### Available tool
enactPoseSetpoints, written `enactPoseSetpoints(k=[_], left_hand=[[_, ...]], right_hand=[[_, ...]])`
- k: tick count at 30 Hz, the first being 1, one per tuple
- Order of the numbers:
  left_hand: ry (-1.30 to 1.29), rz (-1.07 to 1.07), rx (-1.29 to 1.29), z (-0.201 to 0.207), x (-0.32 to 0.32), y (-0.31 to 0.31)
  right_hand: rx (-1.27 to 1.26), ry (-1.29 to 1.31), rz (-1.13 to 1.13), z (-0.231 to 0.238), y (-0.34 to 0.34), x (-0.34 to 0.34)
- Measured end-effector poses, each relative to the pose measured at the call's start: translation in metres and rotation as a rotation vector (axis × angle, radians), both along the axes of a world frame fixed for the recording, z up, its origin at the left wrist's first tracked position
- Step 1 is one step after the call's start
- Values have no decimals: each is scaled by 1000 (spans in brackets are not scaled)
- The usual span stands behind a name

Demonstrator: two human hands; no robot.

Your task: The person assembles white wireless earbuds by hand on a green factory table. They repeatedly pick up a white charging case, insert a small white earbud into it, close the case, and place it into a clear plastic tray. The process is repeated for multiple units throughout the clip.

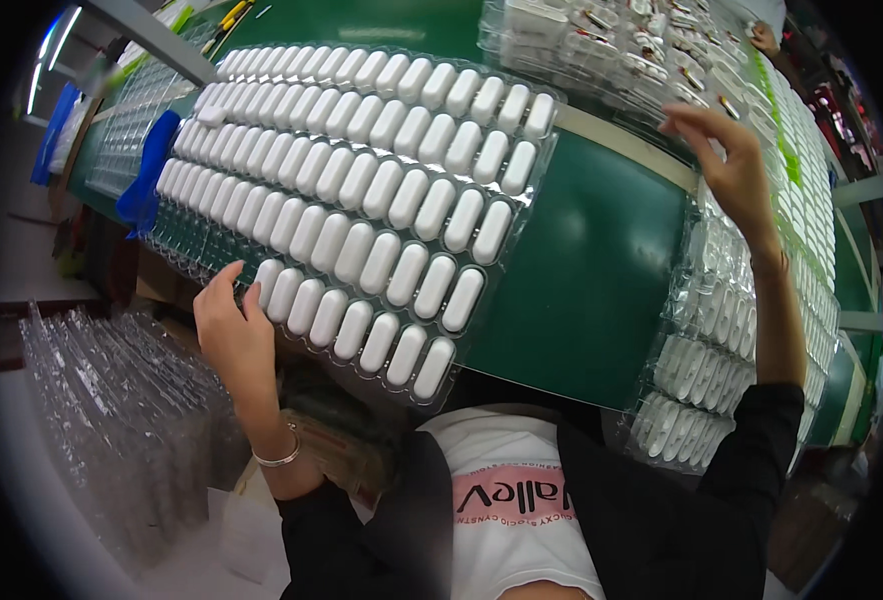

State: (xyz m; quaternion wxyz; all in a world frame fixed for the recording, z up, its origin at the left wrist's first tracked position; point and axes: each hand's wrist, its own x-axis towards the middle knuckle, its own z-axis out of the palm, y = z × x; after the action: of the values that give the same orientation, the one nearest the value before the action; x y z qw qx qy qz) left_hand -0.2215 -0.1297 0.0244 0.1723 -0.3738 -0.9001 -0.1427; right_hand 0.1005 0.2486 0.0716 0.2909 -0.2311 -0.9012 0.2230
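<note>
A clear plastic blister tray (526, 190) on the table is filled with rows of white, rounded oblong plastic pieces (353, 252). The front row stops short of the left end, leaving a stretch of bare tray. At that spot is my left hand (236, 330), thumb and forefinger apart, beside the last white piece (267, 277); whether it touches the piece I cannot tell. My right hand (729, 165) is raised at the right, fingers loosely bent and apart, with nothing visible in them. Beneath and beyond it stands a stack of clear trays (601, 50) holding white parts with small coloured components.
More trays of white parts (706, 330) line the right side. A blue object (149, 170) lies at the tray's left end. Stacked clear trays (121, 400) stand at lower left. The green tabletop (591, 270) shows between the trays. Another person's hand (764, 38) is at far right.
</note>
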Motion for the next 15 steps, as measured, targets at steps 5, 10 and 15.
enactPoseSetpoints(k=[5,10,15], left_hand=[[-174,145,-36,-13,-6,14],[-42,-107,795,15,96,41],[-788,-779,873,-2,211,98]], right_hand=[[-120,36,-240,-1,-31,85],[-218,91,-525,-17,-16,164],[-151,-121,-716,-23,-37,196]])
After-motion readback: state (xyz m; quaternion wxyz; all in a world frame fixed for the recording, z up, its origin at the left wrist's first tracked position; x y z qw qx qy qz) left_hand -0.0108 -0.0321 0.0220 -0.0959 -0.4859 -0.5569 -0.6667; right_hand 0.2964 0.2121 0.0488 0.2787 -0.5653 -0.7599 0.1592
